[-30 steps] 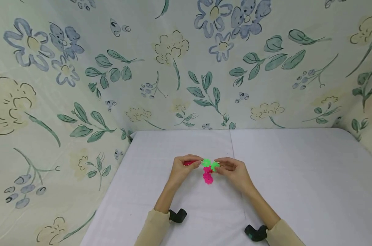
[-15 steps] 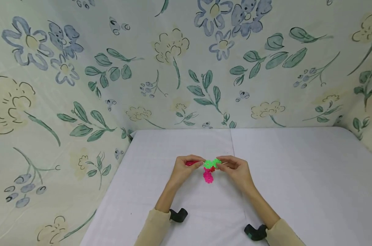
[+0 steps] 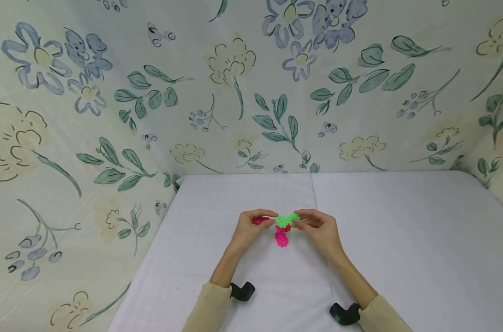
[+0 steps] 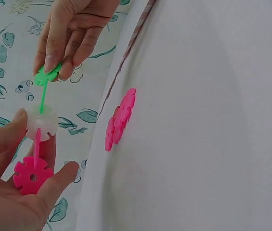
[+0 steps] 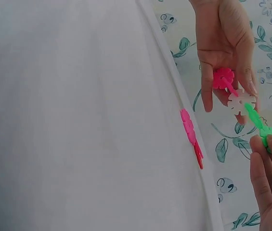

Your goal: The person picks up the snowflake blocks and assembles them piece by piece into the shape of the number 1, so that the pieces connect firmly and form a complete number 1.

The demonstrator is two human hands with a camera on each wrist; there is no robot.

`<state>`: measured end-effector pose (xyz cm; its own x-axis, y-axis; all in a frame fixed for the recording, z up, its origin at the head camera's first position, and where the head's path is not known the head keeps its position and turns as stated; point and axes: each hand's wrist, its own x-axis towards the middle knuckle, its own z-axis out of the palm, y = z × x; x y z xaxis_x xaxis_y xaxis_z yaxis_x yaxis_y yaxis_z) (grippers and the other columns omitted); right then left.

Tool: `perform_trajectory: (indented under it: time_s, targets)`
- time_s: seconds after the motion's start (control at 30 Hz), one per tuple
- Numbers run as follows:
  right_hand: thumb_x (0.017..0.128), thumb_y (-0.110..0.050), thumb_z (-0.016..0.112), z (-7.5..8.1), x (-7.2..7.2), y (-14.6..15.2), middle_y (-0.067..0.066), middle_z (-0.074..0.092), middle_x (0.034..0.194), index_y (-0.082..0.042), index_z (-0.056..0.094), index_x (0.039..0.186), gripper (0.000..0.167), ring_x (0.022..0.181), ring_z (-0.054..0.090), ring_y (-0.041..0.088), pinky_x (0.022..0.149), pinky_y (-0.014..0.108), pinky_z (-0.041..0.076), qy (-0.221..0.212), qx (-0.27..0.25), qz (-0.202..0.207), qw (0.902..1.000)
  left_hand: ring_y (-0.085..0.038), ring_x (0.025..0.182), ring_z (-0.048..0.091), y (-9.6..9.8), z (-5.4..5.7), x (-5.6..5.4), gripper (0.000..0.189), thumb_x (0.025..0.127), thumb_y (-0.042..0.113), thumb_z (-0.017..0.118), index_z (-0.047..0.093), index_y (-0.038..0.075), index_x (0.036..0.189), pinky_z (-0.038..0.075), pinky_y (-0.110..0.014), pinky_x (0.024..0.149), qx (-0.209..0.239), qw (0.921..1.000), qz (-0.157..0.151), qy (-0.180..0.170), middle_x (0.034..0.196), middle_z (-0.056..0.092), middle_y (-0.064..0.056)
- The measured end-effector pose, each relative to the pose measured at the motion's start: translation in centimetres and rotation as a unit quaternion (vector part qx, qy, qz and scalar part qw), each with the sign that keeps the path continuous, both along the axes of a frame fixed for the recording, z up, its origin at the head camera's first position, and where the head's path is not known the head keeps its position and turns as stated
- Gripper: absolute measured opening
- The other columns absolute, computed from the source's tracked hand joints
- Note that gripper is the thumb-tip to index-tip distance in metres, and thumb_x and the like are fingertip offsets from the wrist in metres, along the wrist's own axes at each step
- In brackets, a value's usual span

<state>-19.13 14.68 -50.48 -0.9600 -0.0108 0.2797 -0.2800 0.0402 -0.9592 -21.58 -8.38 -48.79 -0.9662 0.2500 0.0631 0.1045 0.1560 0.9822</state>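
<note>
A chain of notched plastic snowflake discs joins both hands. My left hand [image 3: 245, 230] pinches its white disc [image 4: 43, 122] between thumb and fingers, while a pink disc [image 4: 33, 175] at that end lies within the palm. My right hand [image 3: 324, 233] pinches the outer green disc [image 5: 268, 137]; a second green disc [image 5: 253, 115], seen nearly edge-on, slots into the white one. The head view shows the green discs [image 3: 282, 222] between the hands. Below them on the table lie loose pink discs [image 3: 282, 239] with a red disc [image 5: 199, 157] beside them, partly overlapped.
A white cloth covers the table [image 3: 401, 240], with a crease running front to back near the middle. Floral fabric [image 3: 235, 92] hangs behind and at the left. A black wrist camera [image 3: 242, 291] sits on the left wrist and another black wrist camera [image 3: 344, 314] on the right.
Both hands have shifted slightly to the right with the disc chain, mostly in the first half second. The green discs have turned a little. The loose discs stay on the table.
</note>
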Motion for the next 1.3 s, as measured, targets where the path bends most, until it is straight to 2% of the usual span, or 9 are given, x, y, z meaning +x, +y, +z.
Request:
perform_trajectory:
  time_s: [0.17,0.33,0.47,0.6,0.8,1.1,1.2,1.3]
  targets:
    - [0.087,-0.003,0.081,0.14,-0.04,0.07,0.021,0.078,0.097,0.002,0.075,0.114,0.028,0.081,0.079,0.026,0.079,0.024,0.063,-0.003,-0.006,-0.002,1.0000,-0.021,0.121,0.058,-0.01,0.02,0.10,0.021,0.092,0.014,0.078,0.081,0.019,0.113,0.055,-0.023,0.087,-0.034,0.9993,-0.012,-0.011,0.122,0.074,-0.003]
    - [0.087,-0.004,0.082,0.24,-0.05,0.11,0.019,0.078,0.097,0.001,0.075,0.114,0.028,0.081,0.079,0.021,0.079,0.025,0.063,-0.007,-0.007,-0.001,0.9999,-0.019,0.121,0.059,0.14,-0.05,0.04,0.021,0.093,0.014,0.078,0.081,0.022,0.113,0.056,-0.027,0.090,-0.039,0.9992,-0.007,-0.001,0.121,0.075,0.001]
    - [0.088,-0.005,0.081,0.23,-0.04,0.14,0.017,0.079,0.096,0.002,0.074,0.115,0.029,0.083,0.079,0.027,0.079,0.026,0.063,-0.012,-0.009,0.001,0.9999,-0.018,0.109,0.064,0.37,0.15,0.16,0.020,0.094,0.014,0.076,0.080,0.018,0.113,0.059,-0.025,0.088,-0.036,0.9993,-0.007,0.006,0.119,0.075,-0.004]
    - [0.088,-0.005,0.081,0.18,-0.10,0.13,0.014,0.079,0.095,0.002,0.074,0.116,0.029,0.084,0.079,0.033,0.080,0.026,0.063,-0.016,-0.011,0.002,0.9998,-0.016,0.092,0.065,0.52,0.26,0.27,0.022,0.094,0.012,0.076,0.079,0.014,0.115,0.060,-0.023,0.074,-0.043,0.9989,-0.011,0.014,0.118,0.074,-0.008]
    - [0.088,-0.003,0.080,0.24,-0.08,-0.02,0.016,0.078,0.096,0.004,0.073,0.117,0.030,0.084,0.078,0.032,0.078,0.027,0.064,-0.016,-0.017,0.007,0.9997,-0.012,0.087,0.062,0.81,0.03,0.22,0.021,0.094,0.015,0.076,0.081,0.019,0.114,0.056,-0.021,0.066,-0.066,0.9973,-0.021,0.025,0.116,0.077,-0.003]
    - [0.089,-0.005,0.081,0.25,0.07,0.14,0.011,0.079,0.095,0.003,0.072,0.116,0.030,0.085,0.079,0.028,0.079,0.028,0.064,-0.024,-0.019,0.002,0.9995,-0.014,0.095,0.067,0.59,0.19,0.38,0.020,0.093,0.014,0.078,0.081,0.016,0.112,0.062,-0.025,0.071,-0.032,0.9993,-0.018,0.009,0.115,0.077,-0.005]
    - [0.089,-0.005,0.081,0.24,0.07,0.14,0.008,0.079,0.094,0.004,0.072,0.116,0.030,0.084,0.079,0.027,0.079,0.030,0.064,-0.023,-0.022,0.005,0.9995,-0.016,0.090,0.068,0.55,0.19,0.37,0.024,0.090,0.015,0.082,0.081,0.016,0.113,0.062,-0.026,0.069,-0.022,0.9995,-0.023,0.001,0.116,0.077,-0.007]
    - [0.088,-0.004,0.081,0.25,0.08,0.07,0.004,0.079,0.093,0.004,0.071,0.115,0.030,0.083,0.079,0.021,0.078,0.030,0.064,-0.025,-0.026,0.004,0.9993,-0.015,0.084,0.067,0.71,0.17,0.35,0.028,0.086,0.017,0.086,0.081,0.016,0.114,0.060,-0.026,0.063,-0.031,0.9993,-0.021,0.005,0.117,0.077,-0.007]
